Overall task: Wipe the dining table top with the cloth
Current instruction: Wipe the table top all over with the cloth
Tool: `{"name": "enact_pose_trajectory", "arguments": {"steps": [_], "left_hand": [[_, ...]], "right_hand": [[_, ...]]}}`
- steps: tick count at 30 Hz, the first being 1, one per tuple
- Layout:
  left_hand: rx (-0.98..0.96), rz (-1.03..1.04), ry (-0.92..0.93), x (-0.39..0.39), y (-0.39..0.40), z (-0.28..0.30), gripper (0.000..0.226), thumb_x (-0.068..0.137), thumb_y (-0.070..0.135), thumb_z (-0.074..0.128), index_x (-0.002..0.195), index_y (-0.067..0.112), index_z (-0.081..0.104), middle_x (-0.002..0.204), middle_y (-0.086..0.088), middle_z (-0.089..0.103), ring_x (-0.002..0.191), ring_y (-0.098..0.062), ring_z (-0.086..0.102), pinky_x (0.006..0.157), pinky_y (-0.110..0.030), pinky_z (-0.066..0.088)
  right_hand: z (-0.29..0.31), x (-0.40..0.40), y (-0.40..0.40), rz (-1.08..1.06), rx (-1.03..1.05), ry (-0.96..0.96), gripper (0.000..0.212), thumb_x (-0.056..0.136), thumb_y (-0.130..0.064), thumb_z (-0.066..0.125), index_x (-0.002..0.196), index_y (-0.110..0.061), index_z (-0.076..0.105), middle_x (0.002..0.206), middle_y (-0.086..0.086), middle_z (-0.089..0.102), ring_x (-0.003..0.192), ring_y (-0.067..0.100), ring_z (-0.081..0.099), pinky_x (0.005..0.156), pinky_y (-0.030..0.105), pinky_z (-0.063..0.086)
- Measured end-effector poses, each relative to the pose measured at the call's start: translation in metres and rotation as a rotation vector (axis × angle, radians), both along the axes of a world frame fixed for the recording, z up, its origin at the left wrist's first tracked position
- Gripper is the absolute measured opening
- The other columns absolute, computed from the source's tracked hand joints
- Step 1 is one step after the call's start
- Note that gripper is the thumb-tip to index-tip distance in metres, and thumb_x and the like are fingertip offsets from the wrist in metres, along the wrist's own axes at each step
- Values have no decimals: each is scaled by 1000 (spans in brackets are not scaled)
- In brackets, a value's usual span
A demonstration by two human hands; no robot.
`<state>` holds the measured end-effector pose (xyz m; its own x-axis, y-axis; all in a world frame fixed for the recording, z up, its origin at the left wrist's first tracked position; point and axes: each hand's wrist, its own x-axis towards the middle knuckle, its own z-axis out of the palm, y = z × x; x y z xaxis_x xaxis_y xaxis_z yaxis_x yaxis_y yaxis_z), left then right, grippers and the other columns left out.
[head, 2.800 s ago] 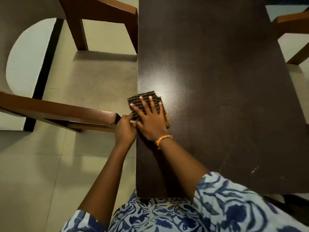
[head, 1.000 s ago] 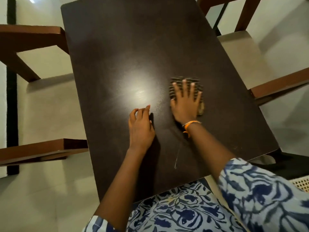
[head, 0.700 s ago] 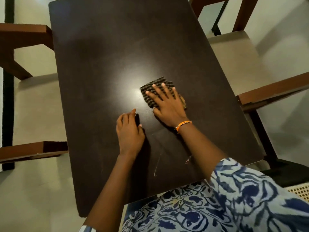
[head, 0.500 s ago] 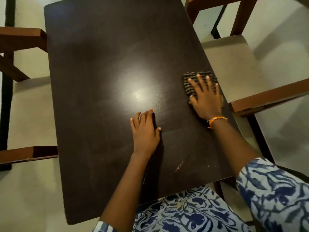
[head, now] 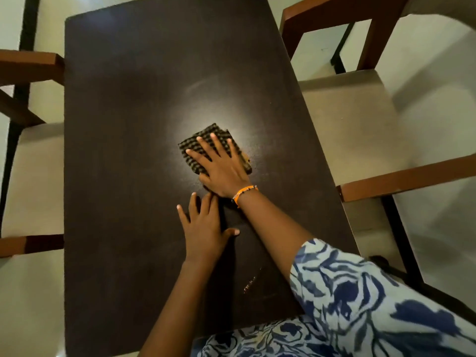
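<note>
- I have the right hand (head: 222, 168) laid flat on the cloth (head: 203, 143), fingers straight and fanned, palm bearing down; nothing is pinched or curled round.
- The cloth is a folded checked pad lying near the middle of the dark desk (head: 123, 104), right on the bright sheen of reflected light, with its far corners poking out past my fingertips.
- My left hand (head: 206, 225) lies flat on the bare desk just behind the right wrist, fingers spread, thumb out to the side; I judge it is only bracing me.
- I expect the cloth to be light, soft and limp: it should bunch or unfold if I push from one corner, so I would keep the palm over its centre and let the spread fingers pin the leading edge.
- The desk top looks smooth and slick, so the pad should slide easily; steady downward pressure matters more than grip.
- A yellowish edge (head: 246, 158) shows at the right side of the pad under my little finger; I cannot tell whether that is a second layer or the cloth's underside.
- Pale marks (head: 249, 284) sit on the near part of the desk beside my right forearm, and I judge they need a pass.
- Wooden chairs (head: 360, 104) stand at both long sides, well clear of the pad.
</note>
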<state>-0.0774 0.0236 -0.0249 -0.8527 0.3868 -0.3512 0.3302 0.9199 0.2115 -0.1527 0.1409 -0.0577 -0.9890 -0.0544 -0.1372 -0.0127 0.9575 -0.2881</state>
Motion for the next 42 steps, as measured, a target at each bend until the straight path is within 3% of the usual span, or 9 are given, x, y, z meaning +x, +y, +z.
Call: {"name": "enact_pose_trajectory", "arguments": {"steps": [2, 5, 12, 18, 21, 28, 31, 35, 42], "left_hand": [[-19, 8, 0, 1, 1, 0, 96, 74, 51, 66, 148, 21, 14, 155, 4, 17, 145, -29, 1, 114, -55, -2], [-25, 19, -5, 3, 2, 1, 97, 76, 49, 65, 149, 23, 7, 157, 6, 11, 145, -28, -1, 115, -53, 1], [-83, 24, 0, 6, 11, 5, 94, 79, 45, 62, 149, 18, 3, 158, 3, 8, 145, -32, -7, 114, -54, -5], [-115, -2, 22, 7, 14, 5, 94, 79, 43, 63, 148, 15, 5, 157, -2, 10, 144, -34, -5, 113, -56, -5], [-130, -14, 29, 7, 15, 3, 94, 80, 44, 62, 148, 14, 5, 157, -3, 10, 144, -36, -4, 113, -57, -4], [-134, -81, 40, 7, 15, 6, 92, 83, 44, 60, 148, 11, 6, 156, -9, 10, 144, -38, -3, 113, -59, -2], [-75, -167, 66, 12, 18, 7, 89, 82, 39, 63, 147, 11, 10, 156, -8, 13, 144, -37, -4, 112, -59, -5], [-124, -273, 70, 15, 20, 8, 97, 74, 47, 68, 147, 13, 13, 156, -5, 15, 143, -38, -10, 103, -58, -19], [-179, -260, 47, 17, 24, 8, 102, 71, 39, 74, 147, 11, 12, 155, -5, 17, 144, -37, -7, 106, -60, -15]], "right_hand": [[0, -7, 18, 77, 9, -4, 62, 89, -40, 43, 146, -38, 21, 160, -2, 10, 147, 28, 1, 117, 52, 0], [-2, -10, 56, 14, 25, 8, 63, 89, -41, 42, 147, -39, 18, 160, -2, 9, 147, 30, -1, 116, 52, 1], [-8, 0, 167, -532, 4, -3, 63, 90, -37, 44, 147, -36, 19, 160, 1, 9, 146, 33, -1, 116, 56, 2], [-3, 36, 127, -530, 1, 14, 64, 90, -36, 45, 148, -34, 18, 160, 2, 8, 147, 32, -1, 115, 55, -2], [-1, 95, 102, -462, -16, 15, 65, 89, -36, 47, 148, -36, 18, 160, -1, 8, 147, 29, -1, 116, 52, -2], [-4, 237, 55, -535, 27, -33, 72, 86, -37, 46, 146, -40, 7, 159, -2, 6, 146, 24, -4, 116, 48, 2], [-3, 227, 56, -555, 18, -37, 70, 85, -35, 46, 147, -38, 14, 160, -2, 9, 146, 24, -2, 117, 48, 3], [-4, 176, 83, -533, 39, -27, 66, 86, -33, 47, 147, -36, 20, 159, -1, 13, 147, 28, 3, 117, 49, 5], [-3, 65, 139, -531, 32, -19, 63, 90, -35, 44, 148, -34, 21, 159, 1, 13, 147, 31, 3, 117, 52, 6]]}}
